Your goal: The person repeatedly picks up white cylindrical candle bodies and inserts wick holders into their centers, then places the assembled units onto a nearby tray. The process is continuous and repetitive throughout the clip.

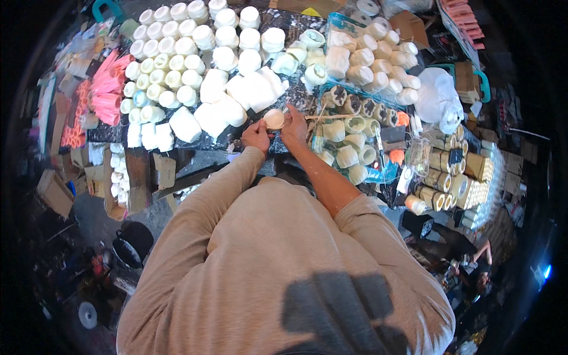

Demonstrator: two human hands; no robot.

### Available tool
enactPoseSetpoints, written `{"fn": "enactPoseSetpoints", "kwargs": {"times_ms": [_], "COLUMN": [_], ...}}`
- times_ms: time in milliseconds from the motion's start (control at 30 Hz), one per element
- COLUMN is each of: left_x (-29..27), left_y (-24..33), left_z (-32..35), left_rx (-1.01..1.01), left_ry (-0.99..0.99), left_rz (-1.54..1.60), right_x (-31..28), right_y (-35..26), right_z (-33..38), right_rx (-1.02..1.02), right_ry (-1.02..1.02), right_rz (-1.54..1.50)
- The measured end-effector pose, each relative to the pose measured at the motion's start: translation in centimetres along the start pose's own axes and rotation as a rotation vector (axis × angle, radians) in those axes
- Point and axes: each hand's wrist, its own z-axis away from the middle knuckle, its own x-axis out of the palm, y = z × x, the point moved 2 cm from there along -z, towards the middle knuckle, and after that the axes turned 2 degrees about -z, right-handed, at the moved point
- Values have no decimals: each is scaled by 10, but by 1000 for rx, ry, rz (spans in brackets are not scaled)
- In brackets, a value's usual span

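A pale cream round piece [274, 119], like a short candle or cup, is held at the table's near edge with its round face up. My left hand [255, 137] is closed on its left side, fingers pinching the rim. My right hand [294, 127] is bent close against its right side. From the right hand a thin wooden stick [328, 117], like a tool's handle, sticks out to the right; its working end is too small to make out. Just beyond my hands lie white foam-wrapped pieces [228, 110].
Rows of cream cylinders [167, 62] cover the left of the table. At right stand turquoise crates of cream pieces [374, 59] and hollow cups [355, 124]. A white plastic bag [439, 97], wrapped candles [438, 195] and pink foam nets [109, 89] are around. Boxes [56, 192] stand at lower left.
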Motion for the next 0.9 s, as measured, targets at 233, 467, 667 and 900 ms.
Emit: {"fn": "enactPoseSetpoints", "kwargs": {"times_ms": [233,467,667,900], "left_x": [5,24,25,6], "left_y": [24,30,28,19], "left_z": [12,24,31,-15], "left_rx": [210,-198,-340,-312], "left_ry": [253,230,360,382], "left_rz": [-744,-176,-10,-814], "right_x": [-8,-10,1,0], "right_y": [5,24,22,21], "right_z": [-1,-5,-13,-21], "right_rx": [184,437,325,122], "right_ry": [-268,-293,-214,-180], "right_rz": [-443,-742,-440,80]}}
